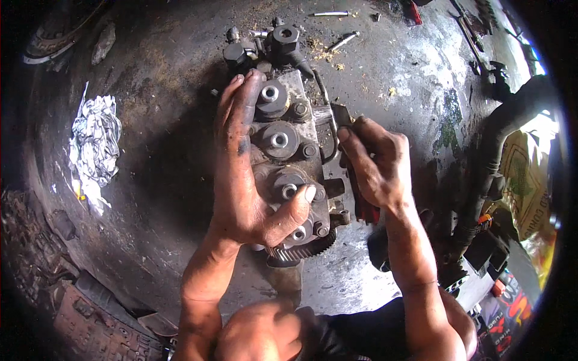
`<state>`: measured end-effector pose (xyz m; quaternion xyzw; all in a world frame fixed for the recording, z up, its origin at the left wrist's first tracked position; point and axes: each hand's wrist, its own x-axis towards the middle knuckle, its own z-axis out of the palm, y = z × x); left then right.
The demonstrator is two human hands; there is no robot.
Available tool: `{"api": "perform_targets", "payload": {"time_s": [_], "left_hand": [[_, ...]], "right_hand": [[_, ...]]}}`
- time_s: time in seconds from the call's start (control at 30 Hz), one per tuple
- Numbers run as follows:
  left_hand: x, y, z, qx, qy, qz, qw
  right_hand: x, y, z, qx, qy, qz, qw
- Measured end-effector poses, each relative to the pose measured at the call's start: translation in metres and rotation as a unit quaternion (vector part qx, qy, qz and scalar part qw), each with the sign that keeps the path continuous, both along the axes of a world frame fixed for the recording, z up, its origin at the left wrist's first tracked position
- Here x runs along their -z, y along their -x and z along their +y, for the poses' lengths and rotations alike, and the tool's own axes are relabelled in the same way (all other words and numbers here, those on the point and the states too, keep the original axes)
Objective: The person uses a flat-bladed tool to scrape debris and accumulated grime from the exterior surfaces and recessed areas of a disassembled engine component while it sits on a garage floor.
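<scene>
holding the left hand [239, 192] open and released, with fingers together along the left side of a grimy inline fuel injection pump [310, 171] and with the thumb spread over to the third of four round threaded fittings [279, 141]. curling the right hand [379, 162] just beside the pump's right side, with thumb and bent index finger close together by a dark flat strip [341, 114]; cannot tell whether grasping it. showing red just below that hand, on a piece [366, 210] partly hidden. with the pump between both hands, on a dark, stained work surface [162, 66]. at the pump's near end, below the left thumb, a toothed gear [304, 248]; at the far end, hex fittings [285, 37]. beyond the pump, two loose bolts [344, 41], well apart from both hands. far to the left, a crumpled whitish sheet [96, 141]. far to the right, a thick dark tube [490, 157] and a printed sack [525, 174].
</scene>
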<state>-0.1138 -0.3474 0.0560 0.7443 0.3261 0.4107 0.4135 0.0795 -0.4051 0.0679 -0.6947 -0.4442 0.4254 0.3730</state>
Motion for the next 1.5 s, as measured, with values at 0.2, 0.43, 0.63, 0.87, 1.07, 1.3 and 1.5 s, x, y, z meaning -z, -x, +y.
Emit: {"api": "perform_targets", "payload": {"time_s": [0.2, 0.43, 0.63, 0.87, 1.07, 1.3, 1.5], "left_hand": [[0.007, 0.000, -0.001, -0.006, -0.002, 0.003, 1.000], [-0.003, -0.005, 0.001, -0.002, 0.005, -0.015, 1.000], [-0.002, 0.000, -0.002, -0.016, 0.023, 0.007, 1.000], [-0.005, -0.005, 0.000, -0.001, 0.014, -0.006, 1.000], [-0.001, -0.009, 0.000, 0.004, 0.001, -0.020, 1.000], [-0.003, -0.005, 0.002, -0.015, -0.046, 0.014, 0.999], [-0.007, -0.006, 0.003, -0.017, -0.046, 0.025, 0.998]], "right_hand": [[-0.006, 0.004, -0.003, -0.041, 0.049, -0.006, 0.998], [-0.014, -0.002, 0.001, -0.023, 0.051, 0.008, 0.998], [-0.025, 0.001, 0.011, -0.010, 0.127, 0.045, 0.991], [-0.057, -0.013, 0.033, -0.068, 0.203, -0.060, 0.975], [-0.069, -0.011, 0.041, -0.029, 0.307, -0.061, 0.949], [-0.071, -0.007, 0.032, 0.038, 0.285, 0.008, 0.958], [-0.062, 0.003, 0.039, -0.078, 0.260, -0.095, 0.958]]}}
